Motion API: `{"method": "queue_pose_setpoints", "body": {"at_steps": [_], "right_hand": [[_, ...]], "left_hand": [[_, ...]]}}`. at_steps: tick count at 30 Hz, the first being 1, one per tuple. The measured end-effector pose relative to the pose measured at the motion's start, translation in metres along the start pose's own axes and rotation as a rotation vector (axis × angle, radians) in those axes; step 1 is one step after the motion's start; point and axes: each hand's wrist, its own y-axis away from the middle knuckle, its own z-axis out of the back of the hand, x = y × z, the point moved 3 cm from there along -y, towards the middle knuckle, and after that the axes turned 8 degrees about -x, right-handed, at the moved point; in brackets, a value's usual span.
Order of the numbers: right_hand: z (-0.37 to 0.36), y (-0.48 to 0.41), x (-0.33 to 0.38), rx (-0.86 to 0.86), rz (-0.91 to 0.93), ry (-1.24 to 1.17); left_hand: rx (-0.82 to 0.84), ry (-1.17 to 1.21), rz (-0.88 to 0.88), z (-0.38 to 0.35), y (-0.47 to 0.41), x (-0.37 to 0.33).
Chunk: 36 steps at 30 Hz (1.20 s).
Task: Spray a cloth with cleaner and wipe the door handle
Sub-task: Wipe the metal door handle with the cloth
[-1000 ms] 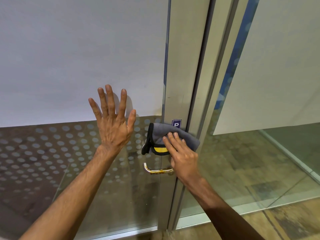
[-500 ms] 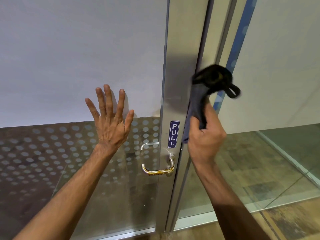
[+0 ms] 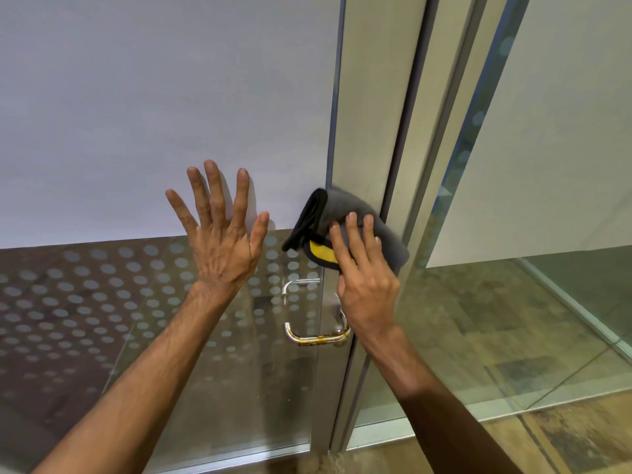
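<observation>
A folded grey cloth with a black edge and a yellow patch is pressed flat against the metal door stile, just above the handle. My right hand lies on the cloth with its fingers spread over it. The curved metal door handle sits below that hand and shows rusty yellow stains along its lower bar. My left hand is flat on the glass door with fingers wide apart, to the left of the cloth. No spray bottle is in view.
The door has a frosted upper panel and a dotted clear band below. To the right, a metal frame and a fixed glass wall stand. Tiled floor shows at the bottom right.
Half a second ago my right hand held the cloth bunched up high beside the door edge. It has come down and pressed the cloth against the stile, covering the PULL label. My left hand stayed put.
</observation>
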Motion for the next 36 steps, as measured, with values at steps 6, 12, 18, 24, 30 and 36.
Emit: {"method": "queue_pose_setpoints", "body": {"at_steps": [6, 12, 18, 24, 30, 36], "right_hand": [[-0.009, 0.05, -0.005, 0.166, 0.111, 0.055], [0.004, 0.055, -0.006, 0.332, -0.001, -0.156], [0.044, 0.041, -0.021, 0.271, -0.851, -0.945], [0.075, 0.009, -0.046, -0.076, -1.3, -1.224], [0.084, -0.055, -0.04, -0.322, -0.8, -0.635], [0.035, -0.07, -0.002, -0.135, -0.138, -0.228]], "left_hand": [[-0.002, 0.002, 0.009, 0.001, -0.001, 0.0], [0.01, 0.0, 0.018, 0.002, 0.0, -0.001], [0.015, 0.009, 0.035, 0.005, 0.0, -0.006], [0.008, 0.004, 0.036, 0.008, -0.001, -0.005], [0.004, 0.001, 0.029, 0.013, 0.0, -0.003], [0.009, -0.005, 0.036, 0.016, 0.0, 0.001]]}}
